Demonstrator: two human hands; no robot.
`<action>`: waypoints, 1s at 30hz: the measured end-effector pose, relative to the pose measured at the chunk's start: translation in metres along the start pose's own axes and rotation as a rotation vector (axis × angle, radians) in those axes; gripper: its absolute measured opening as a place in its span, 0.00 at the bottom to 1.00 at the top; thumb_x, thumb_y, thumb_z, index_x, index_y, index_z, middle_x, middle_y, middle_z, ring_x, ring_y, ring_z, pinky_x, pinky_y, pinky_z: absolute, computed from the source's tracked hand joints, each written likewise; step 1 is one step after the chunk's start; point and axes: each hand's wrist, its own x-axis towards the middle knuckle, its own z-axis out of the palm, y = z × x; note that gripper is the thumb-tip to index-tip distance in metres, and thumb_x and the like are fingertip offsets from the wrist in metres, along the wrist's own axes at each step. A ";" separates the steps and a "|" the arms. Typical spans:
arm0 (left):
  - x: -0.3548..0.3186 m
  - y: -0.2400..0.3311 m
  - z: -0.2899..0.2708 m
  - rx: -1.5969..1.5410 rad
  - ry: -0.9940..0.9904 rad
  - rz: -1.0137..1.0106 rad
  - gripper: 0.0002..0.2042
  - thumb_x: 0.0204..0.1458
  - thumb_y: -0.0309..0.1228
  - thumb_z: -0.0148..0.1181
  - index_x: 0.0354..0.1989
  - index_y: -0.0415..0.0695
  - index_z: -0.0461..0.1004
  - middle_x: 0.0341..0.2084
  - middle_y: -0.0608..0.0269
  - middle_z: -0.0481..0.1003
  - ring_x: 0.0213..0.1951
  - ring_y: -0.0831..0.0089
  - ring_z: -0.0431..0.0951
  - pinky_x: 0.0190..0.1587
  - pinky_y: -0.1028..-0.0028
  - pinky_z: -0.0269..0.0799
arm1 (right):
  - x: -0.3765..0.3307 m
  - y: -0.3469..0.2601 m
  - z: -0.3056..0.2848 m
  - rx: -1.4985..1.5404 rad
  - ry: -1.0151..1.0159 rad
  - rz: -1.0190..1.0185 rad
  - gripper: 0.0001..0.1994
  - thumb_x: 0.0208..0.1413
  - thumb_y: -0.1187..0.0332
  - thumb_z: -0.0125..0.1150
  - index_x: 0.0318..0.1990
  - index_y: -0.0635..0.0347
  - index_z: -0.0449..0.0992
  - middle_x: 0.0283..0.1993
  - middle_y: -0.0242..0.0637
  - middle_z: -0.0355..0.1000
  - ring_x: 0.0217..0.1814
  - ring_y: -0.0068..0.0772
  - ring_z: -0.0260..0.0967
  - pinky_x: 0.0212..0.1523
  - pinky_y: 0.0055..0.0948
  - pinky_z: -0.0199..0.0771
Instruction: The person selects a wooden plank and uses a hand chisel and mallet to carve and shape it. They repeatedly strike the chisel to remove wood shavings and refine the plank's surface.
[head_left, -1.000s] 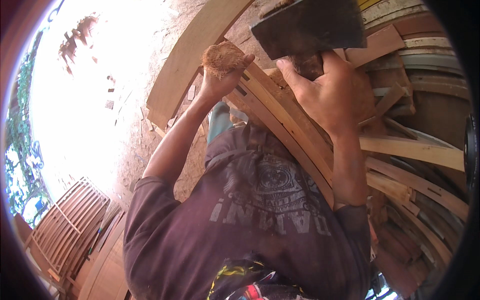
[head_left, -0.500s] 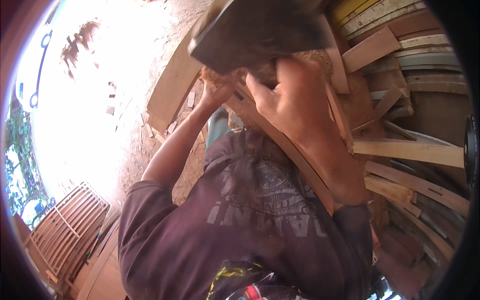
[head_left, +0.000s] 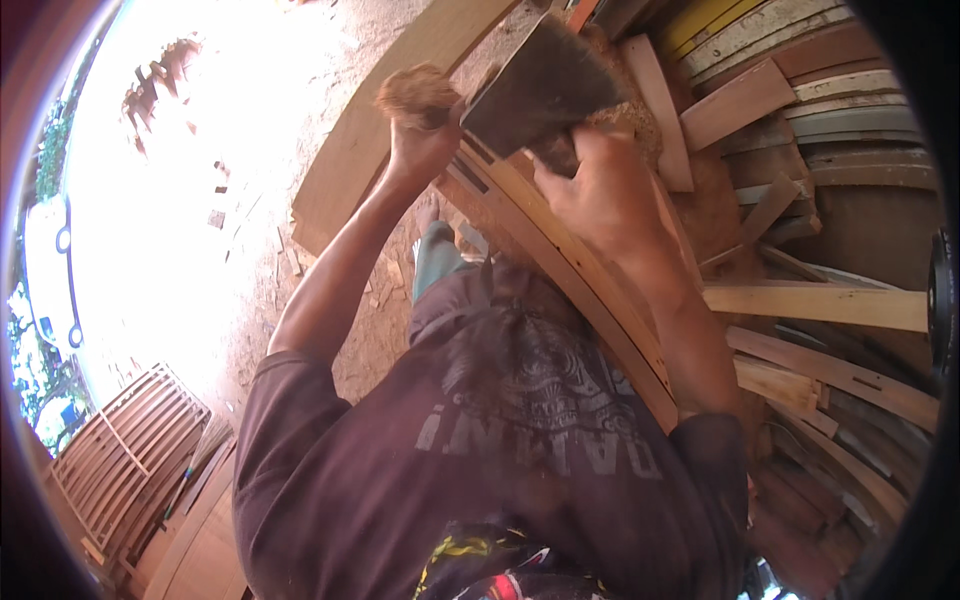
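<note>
My left hand (head_left: pixel 425 150) is closed around the handle of a chisel, whose frayed, fibrous brown top (head_left: pixel 415 93) sticks out above the fist; its blade is hidden. In my right hand (head_left: pixel 600 190) is a mallet (head_left: pixel 545 85) with a broad, dark, block-like head, held just to the right of the chisel top and apart from it. Below both hands runs a long wooden beam (head_left: pixel 560 255), slanting from upper left to lower right. A dark slot (head_left: pixel 467 174) is cut into it close to my left hand.
A wide curved board (head_left: pixel 370 140) lies beyond my left arm. Wood offcuts and planks (head_left: pixel 745 105) are piled on the right, with a pale bar (head_left: pixel 815 302) jutting across. Sawdust (head_left: pixel 640 135) sits behind my right hand. A slatted wooden frame (head_left: pixel 125 450) stands at lower left.
The mallet has moved off the chisel top, to the right, and its head is turned. My left hand with the chisel has shifted slightly up and left, leaving the slotted beam more visible.
</note>
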 end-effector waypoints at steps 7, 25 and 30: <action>-0.030 -0.012 0.020 0.242 -0.129 0.227 0.09 0.60 0.33 0.68 0.33 0.40 0.80 0.34 0.59 0.80 0.39 0.65 0.81 0.40 0.61 0.76 | 0.002 -0.037 -0.010 0.077 0.337 -0.260 0.12 0.52 0.64 0.73 0.39 0.62 0.80 0.27 0.47 0.78 0.32 0.54 0.80 0.34 0.48 0.80; -0.057 0.009 0.024 0.070 -0.330 0.384 0.06 0.55 0.28 0.70 0.40 0.46 0.86 0.35 0.62 0.84 0.37 0.63 0.83 0.41 0.66 0.82 | 0.005 -0.018 -0.030 0.049 0.186 -0.165 0.13 0.52 0.66 0.74 0.41 0.61 0.80 0.23 0.46 0.77 0.27 0.52 0.80 0.32 0.46 0.78; -0.012 0.000 0.005 -0.125 0.093 -0.297 0.11 0.59 0.35 0.72 0.29 0.42 0.81 0.26 0.63 0.78 0.31 0.66 0.78 0.36 0.67 0.76 | -0.003 -0.021 -0.031 0.039 0.169 -0.070 0.12 0.53 0.67 0.74 0.40 0.63 0.80 0.22 0.46 0.76 0.24 0.47 0.79 0.30 0.41 0.76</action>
